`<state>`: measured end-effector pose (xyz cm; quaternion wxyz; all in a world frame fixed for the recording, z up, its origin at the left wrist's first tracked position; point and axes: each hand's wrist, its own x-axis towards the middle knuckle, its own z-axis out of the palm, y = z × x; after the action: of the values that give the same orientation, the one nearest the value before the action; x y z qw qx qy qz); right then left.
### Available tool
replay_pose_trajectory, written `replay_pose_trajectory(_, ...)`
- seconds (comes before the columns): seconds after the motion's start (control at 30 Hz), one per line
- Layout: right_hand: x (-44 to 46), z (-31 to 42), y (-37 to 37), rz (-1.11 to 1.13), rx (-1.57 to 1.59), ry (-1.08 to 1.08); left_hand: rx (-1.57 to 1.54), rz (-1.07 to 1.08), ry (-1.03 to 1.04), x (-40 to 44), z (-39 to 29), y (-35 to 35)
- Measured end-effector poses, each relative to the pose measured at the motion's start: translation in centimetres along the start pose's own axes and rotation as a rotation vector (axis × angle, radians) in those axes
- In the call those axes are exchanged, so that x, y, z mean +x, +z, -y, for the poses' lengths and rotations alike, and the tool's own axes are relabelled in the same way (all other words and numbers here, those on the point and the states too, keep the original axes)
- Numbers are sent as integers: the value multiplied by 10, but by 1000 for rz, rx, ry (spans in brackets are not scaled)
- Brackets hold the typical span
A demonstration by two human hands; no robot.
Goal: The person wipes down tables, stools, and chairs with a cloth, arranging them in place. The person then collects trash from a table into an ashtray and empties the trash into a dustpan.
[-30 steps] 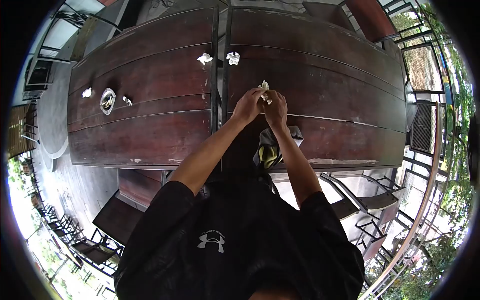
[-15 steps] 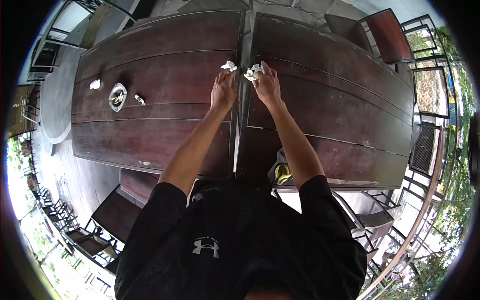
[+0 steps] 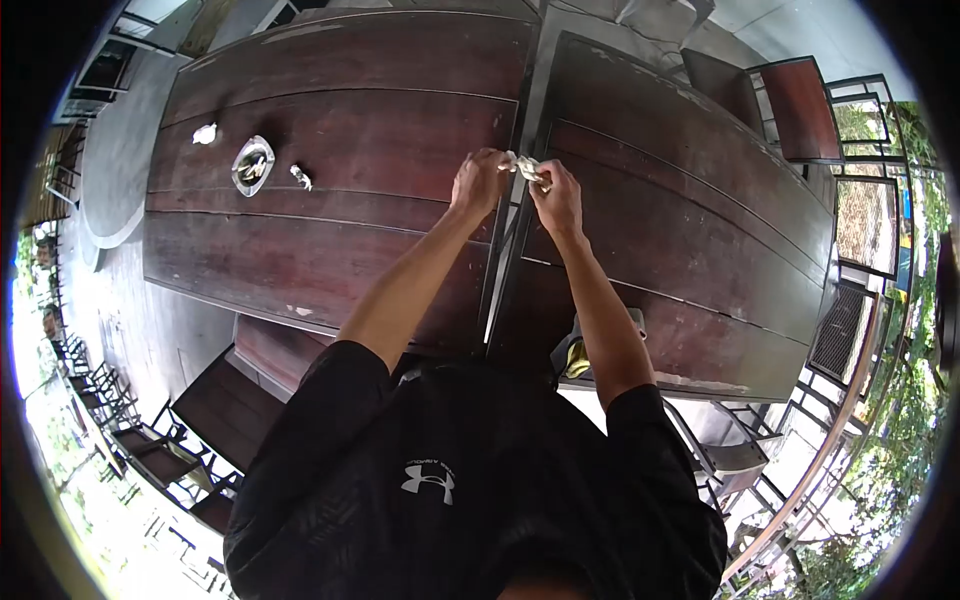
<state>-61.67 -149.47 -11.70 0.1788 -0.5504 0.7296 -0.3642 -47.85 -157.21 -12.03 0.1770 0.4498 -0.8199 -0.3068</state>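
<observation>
My left hand [image 3: 480,182] is closed on a piece of crumpled white tissue, above the gap between two dark red-brown tables. Close beside it, my right hand [image 3: 558,196] grips more crumpled tissue [image 3: 529,168], and the pieces seem to meet between my fingers. On the left table [image 3: 370,130] sits an ashtray [image 3: 253,166] with bits inside. One tissue ball [image 3: 204,134] lies to its left and a small crumpled piece [image 3: 301,177] to its right.
A grey and yellow cloth item [image 3: 577,358] lies near the front edge of the right table [image 3: 690,210], partly behind my right forearm. Chairs [image 3: 800,105] stand at the back right, and more stand at the lower left. A railing and plants line the right side.
Both hands have come together over the gap. My left hand has picked up the tissue from the left table. The view has shifted, so the tables appear turned.
</observation>
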Motion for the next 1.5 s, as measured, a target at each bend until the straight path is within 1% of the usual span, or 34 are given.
replay_pose_trajectory(0.07,-7,18,4,-9,71,4,-261,-6,-24,-13,6,2)
replay_pose_trajectory(0.1,-11,29,5,-24,132,19,-253,-19,-38,-22,7,-1)
replay_pose_trajectory(0.2,-21,52,16,2,251,7,-585,-28,-184,-51,7,-14)
replay_pose_trajectory(0.23,-25,58,20,30,299,-6,-582,-44,-193,-60,14,-15)
replay_pose_trajectory(0.33,-37,72,34,119,348,-32,-1422,21,-407,-85,32,-23)
replay_pose_trajectory(0.37,-42,75,40,168,345,-29,-1423,6,-405,-93,37,-28)
replay_pose_trajectory(0.4,-46,81,43,215,342,-27,-1500,-4,-467,-102,38,-36)
replay_pose_trajectory(0.47,-57,92,49,233,361,-23,-1655,-12,-592,-119,41,-49)
replay_pose_trajectory(0.5,-63,99,52,245,380,-12,-1657,-16,-586,-126,43,-52)
replay_pose_trajectory(0.6,-80,110,63,275,391,-6,-1375,13,-452,-147,52,-55)
replay_pose_trajectory(0.77,-114,122,77,390,375,-31,-1310,-15,-447,-193,70,-60)
replay_pose_trajectory(0.83,-120,129,82,433,378,-60,-1257,-131,-544,-211,69,-61)
replay_pose_trajectory(0.87,-125,133,83,407,459,-51,-1229,-186,-598,-220,66,-61)
replay_pose_trajectory(0.93,-136,139,81,361,621,-21,-1250,-240,-599,-238,58,-57)
replay_pose_trajectory(0.97,-139,141,79,376,630,-22,-1269,-278,-584,-245,55,-57)
replay_pose_trajectory(1.07,-143,141,74,519,432,-160,-1263,-353,-574,-262,49,-53)
replay_pose_trajectory(1.1,-146,139,75,535,433,-159,-1240,-376,-569,-268,48,-50)
replay_pose_trajectory(1.2,-150,137,80,549,438,-296,-1190,-434,-579,-283,48,-48)
replay_pose_trajectory(1.23,-151,138,82,565,437,-302,-1157,-453,-579,-286,49,-49)
replay_pose_trajectory(1.33,-146,145,91,487,345,-434,-1115,-510,-584,-299,52,-60)
replay_pose_trajectory(1.37,-140,149,95,495,343,-448,-1107,-534,-590,-302,54,-65)
replay_pose_trajectory(1.47,-120,167,114,380,386,-493,-1116,-596,-593,-310,59,-81)
replay_pose_trajectory(1.5,-111,174,123,384,390,-499,-1129,-620,-595,-315,62,-87)
